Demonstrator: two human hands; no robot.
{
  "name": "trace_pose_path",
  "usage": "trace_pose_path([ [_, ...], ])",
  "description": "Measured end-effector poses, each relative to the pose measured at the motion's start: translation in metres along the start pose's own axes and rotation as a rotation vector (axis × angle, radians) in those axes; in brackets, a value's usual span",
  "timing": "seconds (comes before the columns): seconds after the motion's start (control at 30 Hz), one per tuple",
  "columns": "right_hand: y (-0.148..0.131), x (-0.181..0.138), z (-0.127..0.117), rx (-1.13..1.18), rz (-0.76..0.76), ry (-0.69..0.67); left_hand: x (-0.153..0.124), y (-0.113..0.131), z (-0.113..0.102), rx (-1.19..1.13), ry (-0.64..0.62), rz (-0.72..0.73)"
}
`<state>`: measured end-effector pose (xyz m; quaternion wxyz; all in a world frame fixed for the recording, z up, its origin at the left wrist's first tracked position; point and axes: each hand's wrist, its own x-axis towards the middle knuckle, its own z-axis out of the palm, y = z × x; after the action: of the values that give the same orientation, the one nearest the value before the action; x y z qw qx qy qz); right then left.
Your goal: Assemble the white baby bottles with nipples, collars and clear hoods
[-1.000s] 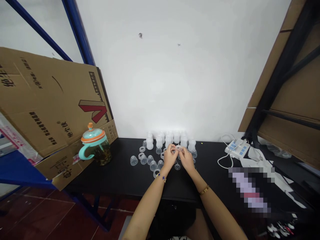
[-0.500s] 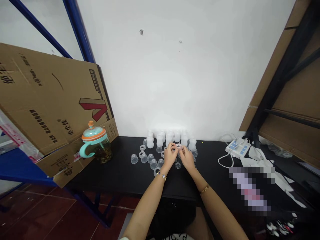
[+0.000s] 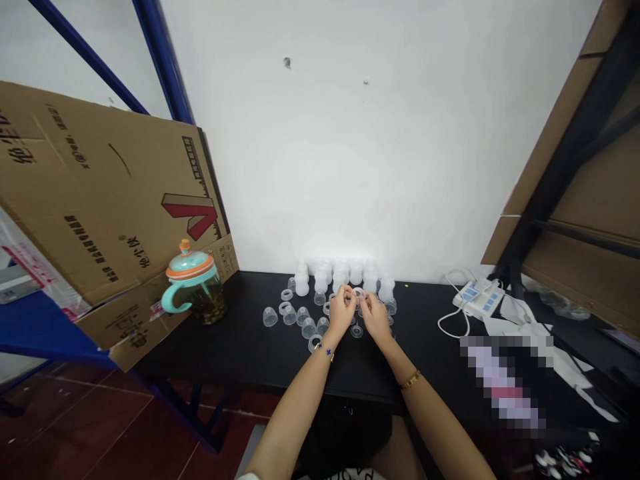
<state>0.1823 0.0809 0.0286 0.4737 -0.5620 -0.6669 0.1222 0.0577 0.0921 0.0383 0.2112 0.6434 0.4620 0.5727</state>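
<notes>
My left hand (image 3: 341, 312) and my right hand (image 3: 375, 315) are close together over the black table (image 3: 240, 347), fingers pinched on a small clear plastic ring (image 3: 358, 293) held between them. Several clear plastic caps (image 3: 306, 327) and rings (image 3: 286, 295) lie scattered left of and under my hands. A row of small white bottles (image 3: 340, 277) stands just behind my hands against the wall.
A glass jug with a teal and orange lid (image 3: 193, 285) stands at the table's left, against a tilted cardboard box (image 3: 100, 207). A white power strip with cable (image 3: 477, 297) and white sheets lie at the right. Blue shelving is left, dark shelving right.
Both hands stay together on the ring with only slight finger movement. The view has shifted a little.
</notes>
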Motion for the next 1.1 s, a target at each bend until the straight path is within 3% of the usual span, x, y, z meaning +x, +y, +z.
trace_pose_path([
  [0.6, 0.005, 0.003, 0.004, 0.17, 0.032, 0.053, 0.001, -0.004, 0.003, -0.022, -0.018, -0.013],
  [0.9, 0.0, 0.002, 0.001, 0.246, 0.104, 0.022, 0.002, -0.007, 0.005, -0.169, -0.028, -0.06],
  [1.1, 0.002, 0.002, 0.001, 0.228, 0.027, -0.011, 0.003, -0.01, 0.006, -0.278, -0.03, -0.111],
])
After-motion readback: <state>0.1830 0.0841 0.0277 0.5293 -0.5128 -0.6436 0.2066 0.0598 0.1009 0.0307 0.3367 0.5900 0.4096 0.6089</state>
